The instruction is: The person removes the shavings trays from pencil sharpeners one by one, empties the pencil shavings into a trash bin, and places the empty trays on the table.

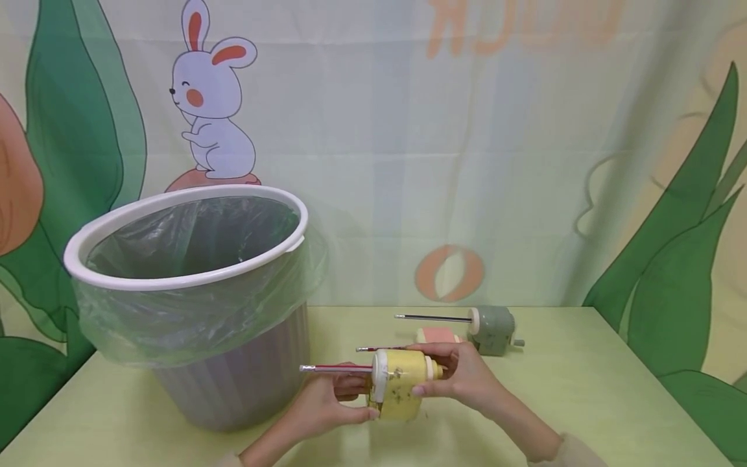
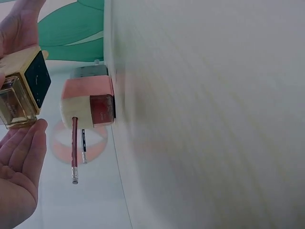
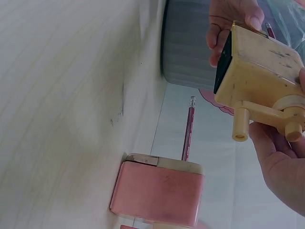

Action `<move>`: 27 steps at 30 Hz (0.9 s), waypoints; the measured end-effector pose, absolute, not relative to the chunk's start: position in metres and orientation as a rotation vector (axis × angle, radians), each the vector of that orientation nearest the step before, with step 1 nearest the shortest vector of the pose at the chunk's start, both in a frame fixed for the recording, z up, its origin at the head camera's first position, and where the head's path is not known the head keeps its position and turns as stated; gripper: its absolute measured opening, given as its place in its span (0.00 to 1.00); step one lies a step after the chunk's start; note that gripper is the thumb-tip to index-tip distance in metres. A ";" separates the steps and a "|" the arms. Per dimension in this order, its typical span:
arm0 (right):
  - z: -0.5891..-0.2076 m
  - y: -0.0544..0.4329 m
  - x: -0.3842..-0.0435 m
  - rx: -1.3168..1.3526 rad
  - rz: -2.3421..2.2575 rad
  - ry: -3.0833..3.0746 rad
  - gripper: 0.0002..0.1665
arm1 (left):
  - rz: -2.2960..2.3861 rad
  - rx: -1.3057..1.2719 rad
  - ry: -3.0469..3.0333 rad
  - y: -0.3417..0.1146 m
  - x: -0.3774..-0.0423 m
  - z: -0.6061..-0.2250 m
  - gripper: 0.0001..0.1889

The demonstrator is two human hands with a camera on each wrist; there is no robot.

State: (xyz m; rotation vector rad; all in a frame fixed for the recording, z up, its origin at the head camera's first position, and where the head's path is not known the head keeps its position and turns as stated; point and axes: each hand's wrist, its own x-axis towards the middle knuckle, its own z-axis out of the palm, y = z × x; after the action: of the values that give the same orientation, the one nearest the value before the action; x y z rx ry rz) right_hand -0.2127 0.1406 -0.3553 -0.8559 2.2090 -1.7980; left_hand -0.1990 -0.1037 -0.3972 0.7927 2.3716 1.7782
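Note:
Both hands hold a yellow hand-crank pencil sharpener [image 1: 403, 386] raised above the table. A red-striped pencil [image 1: 335, 368] sticks out of its pale front, pointing left. My right hand [image 1: 469, 383] grips the crank end, thumb on the near side and fingers over the far side. My left hand [image 1: 327, 402] is at the lower front, its thumb against the bottom corner and its fingers around the clear drawer [image 2: 16, 102]. Exactly how firmly the left fingers hold the drawer is partly hidden. The sharpener's dark base [image 2: 38, 78] and its crank [image 3: 267, 114] show in the wrist views.
Behind the hands stand a pink pencil sharpener [image 3: 159, 193] with a dark red pencil [image 3: 189, 129] and a grey-green one [image 1: 493, 329] with a black pencil [image 1: 434, 318]. To the left is a large bin [image 1: 233, 395] with a white rim and clear liner. A printed curtain hangs behind the table.

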 end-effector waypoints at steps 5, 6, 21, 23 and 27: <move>-0.353 0.142 -0.212 -0.853 -1.779 2.212 0.34 | 1.736 0.794 2.384 -0.105 -0.199 -0.397 0.26; -0.353 0.143 -0.212 -0.851 -1.776 2.216 0.34 | 1.739 0.800 2.377 -0.106 -0.199 -0.397 0.26; -0.353 0.144 -0.212 -0.855 -1.775 2.234 0.36 | 1.808 0.735 2.329 -0.122 -0.197 -0.402 0.26; -0.352 0.146 -0.212 -0.836 -1.781 2.256 0.36 | 1.819 0.721 2.327 -0.124 -0.196 -0.401 0.26; -0.348 0.148 -0.214 -0.843 -1.776 2.264 0.36 | 1.837 0.766 2.329 -0.126 -0.197 -0.398 0.25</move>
State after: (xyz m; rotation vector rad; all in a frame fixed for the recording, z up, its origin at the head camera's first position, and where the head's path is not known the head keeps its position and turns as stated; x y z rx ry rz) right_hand -0.2140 0.1475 -0.3484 -0.8429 2.2640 -1.7757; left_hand -0.1968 -0.1260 -0.3976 0.7659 2.3285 1.8367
